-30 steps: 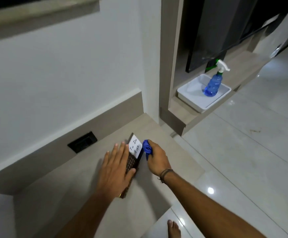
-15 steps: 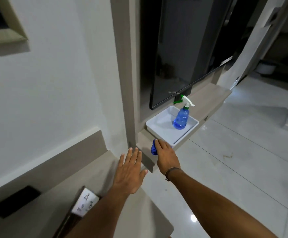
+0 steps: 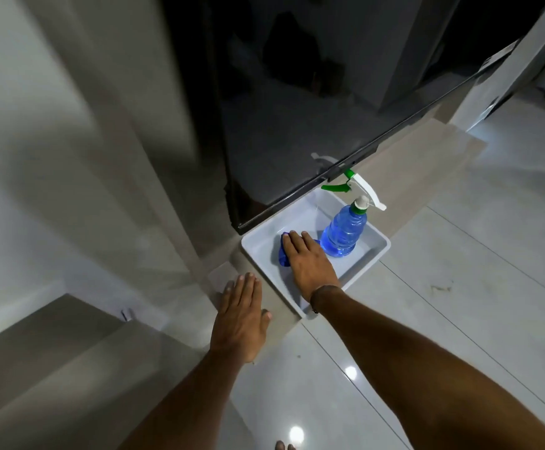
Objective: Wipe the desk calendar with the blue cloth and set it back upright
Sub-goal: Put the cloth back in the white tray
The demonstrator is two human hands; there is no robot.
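Observation:
My right hand (image 3: 308, 266) lies palm down inside the white tray (image 3: 373, 258), covering the bunched blue cloth (image 3: 283, 254), which shows at the hand's left side and under the fingertips. Whether the fingers still grip the cloth I cannot tell. My left hand (image 3: 242, 319) hovers flat with fingers apart over the beige ledge just left of the tray, holding nothing. The desk calendar is out of view.
A blue spray bottle (image 3: 346, 233) with a white and green trigger stands in the tray beside my right hand. A dark glossy screen (image 3: 297, 108) hangs just above the tray. A lower beige desk surface (image 3: 53, 368) lies at left; glossy floor tiles at right.
The view swung right, away from the calendar, which left the frame. My right hand carried the blue cloth from the ledge edge into the tray. My left hand followed, empty.

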